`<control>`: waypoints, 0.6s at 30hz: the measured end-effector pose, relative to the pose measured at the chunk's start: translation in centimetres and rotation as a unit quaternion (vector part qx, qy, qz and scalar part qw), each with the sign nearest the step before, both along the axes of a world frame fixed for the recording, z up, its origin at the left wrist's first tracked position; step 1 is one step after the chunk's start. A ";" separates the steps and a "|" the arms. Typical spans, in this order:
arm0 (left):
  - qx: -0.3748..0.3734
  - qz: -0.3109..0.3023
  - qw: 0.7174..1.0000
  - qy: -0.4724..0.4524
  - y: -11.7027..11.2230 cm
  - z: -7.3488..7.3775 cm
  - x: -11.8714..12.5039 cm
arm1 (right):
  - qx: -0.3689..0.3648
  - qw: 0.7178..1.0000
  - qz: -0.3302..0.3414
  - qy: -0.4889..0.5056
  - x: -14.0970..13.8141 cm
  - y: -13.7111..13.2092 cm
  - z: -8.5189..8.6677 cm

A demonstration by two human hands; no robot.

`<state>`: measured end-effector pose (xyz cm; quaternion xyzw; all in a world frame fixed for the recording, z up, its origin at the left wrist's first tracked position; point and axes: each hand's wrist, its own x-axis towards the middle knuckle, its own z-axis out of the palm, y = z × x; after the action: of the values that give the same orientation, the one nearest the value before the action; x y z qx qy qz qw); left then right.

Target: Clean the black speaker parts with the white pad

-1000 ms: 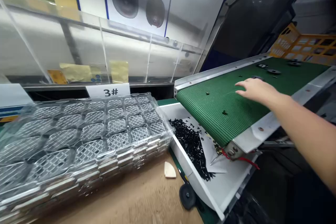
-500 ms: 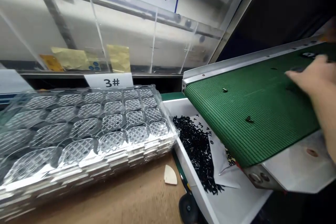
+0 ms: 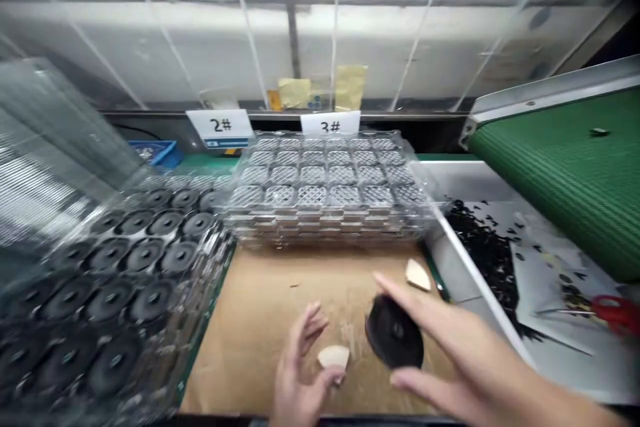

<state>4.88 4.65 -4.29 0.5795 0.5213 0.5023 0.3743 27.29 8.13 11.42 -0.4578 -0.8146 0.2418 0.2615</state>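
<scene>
My right hand [image 3: 457, 350] grips a round black disc-like part [image 3: 394, 333] with a small raised centre, thumb at its lower edge and fingers at its upper edge. It is above the brown work board [image 3: 260, 320]. To its left, my left hand [image 3: 303, 370] has its fingers partly curled and apart from the thumb. A pale wedge-shaped piece [image 3: 334, 356] shows at the left thumb tip, which overlaps its lower edge; the fingertips stand apart from it. A second pale wedge [image 3: 417, 274] lies on the board near its right edge.
Clear compartment trays [image 3: 320, 213] are stacked at the back of the board. On the left, another tray [image 3: 193, 267] holds several black discs. To the right are a white bin [image 3: 480, 280] with small black bits, red-handled scissors [image 3: 615, 313] and a green conveyor belt [image 3: 565, 173].
My right hand has come from the conveyor to the board and now holds a black disc. My left hand has entered the view. The camera has turned left.
</scene>
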 end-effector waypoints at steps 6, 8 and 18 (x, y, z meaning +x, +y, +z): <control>0.195 -0.075 0.974 0.090 -6.1 2.1 -1.5 | -0.384 0.864 -0.052 0.322 -8.2 -8.7 -8.5; 0.088 -0.081 0.992 0.033 -7.4 3.2 -2.6 | -0.421 0.831 -0.079 0.356 -10.0 -10.1 -9.4; -0.296 -0.112 0.738 -0.596 -8.3 4.9 -4.3 | -0.288 0.916 -0.174 0.218 -7.3 -10.9 -8.2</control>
<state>0.56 -3.63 0.63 0.0761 0.2458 0.5194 0.8149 20.02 -2.73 3.17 -0.5839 -0.5396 0.5107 0.3274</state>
